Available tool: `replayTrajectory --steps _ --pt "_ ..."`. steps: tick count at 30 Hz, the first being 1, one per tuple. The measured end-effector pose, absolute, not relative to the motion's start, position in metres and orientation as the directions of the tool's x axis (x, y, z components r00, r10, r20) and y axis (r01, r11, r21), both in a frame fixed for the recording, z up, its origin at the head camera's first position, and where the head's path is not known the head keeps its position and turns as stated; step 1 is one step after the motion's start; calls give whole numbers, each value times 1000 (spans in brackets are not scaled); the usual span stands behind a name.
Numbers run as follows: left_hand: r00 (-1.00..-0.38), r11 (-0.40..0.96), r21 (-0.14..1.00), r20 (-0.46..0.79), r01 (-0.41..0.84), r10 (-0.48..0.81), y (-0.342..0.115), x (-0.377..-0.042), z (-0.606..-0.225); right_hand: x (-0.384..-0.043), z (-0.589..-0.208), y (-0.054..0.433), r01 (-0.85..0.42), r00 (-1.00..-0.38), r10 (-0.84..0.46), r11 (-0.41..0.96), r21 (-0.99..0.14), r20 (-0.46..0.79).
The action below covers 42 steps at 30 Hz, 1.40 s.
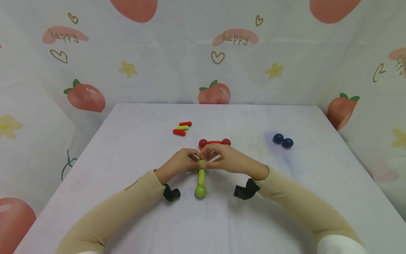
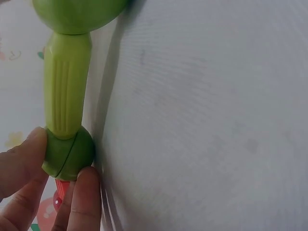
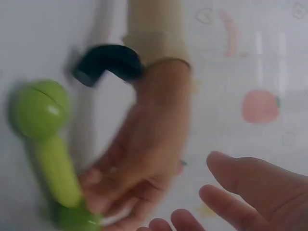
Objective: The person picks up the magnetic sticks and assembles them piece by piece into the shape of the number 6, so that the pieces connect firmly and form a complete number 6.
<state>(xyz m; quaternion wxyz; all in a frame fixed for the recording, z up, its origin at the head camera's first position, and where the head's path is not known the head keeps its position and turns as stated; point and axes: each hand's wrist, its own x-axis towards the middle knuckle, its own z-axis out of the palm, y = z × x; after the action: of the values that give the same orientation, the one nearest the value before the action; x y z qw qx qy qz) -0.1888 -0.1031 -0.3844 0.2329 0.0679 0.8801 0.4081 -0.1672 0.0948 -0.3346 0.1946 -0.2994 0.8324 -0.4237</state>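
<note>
My left hand [image 1: 180,163] pinches a green ball [image 2: 70,154] between thumb and fingers. From this ball a ribbed yellow-green stick [image 2: 67,89] runs toward me to a second green ball [image 1: 200,191]. On the far side, a red stick [image 2: 62,186] leads off, partly hidden by the fingers, toward a red ball [image 1: 203,143]. Another red stick [image 1: 214,142] links that one to a further red ball [image 1: 226,141]. My right hand [image 1: 223,157] is close beside the held ball; in the right wrist view its thumb and fingers are spread with nothing between them.
Two red sticks and a yellow-green stick [image 1: 182,127] lie farther back, left of centre. Two dark blue balls [image 1: 278,138] sit together on the right of the white-covered table [image 1: 142,134]. A patterned cloth hangs behind. Black camera mounts [image 1: 245,189] jut from both wrists.
</note>
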Motion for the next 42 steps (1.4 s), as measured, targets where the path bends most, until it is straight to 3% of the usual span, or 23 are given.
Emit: replayTrajectory --steps 6,16,29,42 --pt "-878 642 764 -350 -66 327 -104 -188 -383 -204 -318 86 -397 -801 -595 451 -800 62" --pt "-877 658 746 -381 -106 291 -100 -188 -386 -250 -317 80 -384 -847 -522 460 -801 106" --pt "-882 655 745 -385 -124 271 -101 -186 -383 -255 -340 110 -337 -875 -475 457 -823 94" --pt "-880 674 726 -402 -137 254 -100 -186 -381 -251 -383 153 -199 -900 -432 524 -828 -56"
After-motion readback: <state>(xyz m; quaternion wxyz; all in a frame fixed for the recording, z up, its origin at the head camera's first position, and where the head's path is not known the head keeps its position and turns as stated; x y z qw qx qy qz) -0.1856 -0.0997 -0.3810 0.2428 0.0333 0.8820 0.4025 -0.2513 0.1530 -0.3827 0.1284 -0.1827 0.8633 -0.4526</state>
